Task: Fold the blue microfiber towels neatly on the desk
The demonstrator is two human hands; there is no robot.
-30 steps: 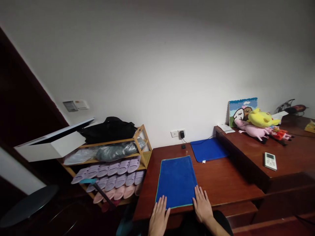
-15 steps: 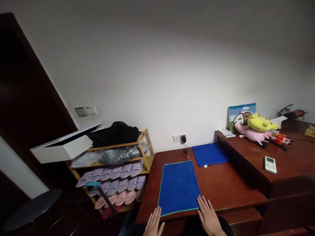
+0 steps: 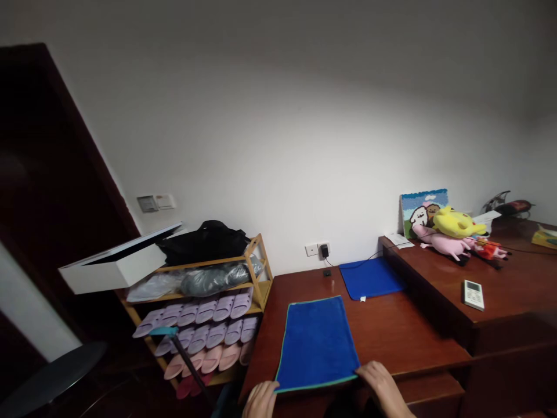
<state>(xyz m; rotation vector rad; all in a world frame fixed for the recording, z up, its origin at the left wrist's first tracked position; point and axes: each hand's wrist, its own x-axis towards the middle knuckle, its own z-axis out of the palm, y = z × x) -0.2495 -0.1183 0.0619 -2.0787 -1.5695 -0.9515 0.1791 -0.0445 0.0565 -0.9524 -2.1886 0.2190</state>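
Note:
A blue cloth [image 3: 317, 342] with a green edge lies spread flat on the reddish-brown wooden desk [image 3: 404, 325]. At its near left corner my left hand [image 3: 260, 399] is closed, fingertips pinching the corner. My right hand [image 3: 379, 380] pinches the near right corner in the same way. Between the hands the near edge of the cloth runs fairly straight along the desk's front edge. Behind it, near the wall, a second blue cloth [image 3: 372, 277] with a small white tag lies flat.
On the raised desk part at right are plush toys [image 3: 456, 223], a picture [image 3: 422, 209] and a white remote control [image 3: 473, 295]. A black plug [image 3: 324, 251] trails a cable. At left stands a wooden rack [image 3: 261, 284] with slippers [image 3: 209, 309], a black bag [image 3: 204, 241] and a white box [image 3: 111, 270].
Both hands went from lying flat with fingers stretched to pinching the near corners. The cloth's near edge has come slightly toward me, and the view has tilted a little.

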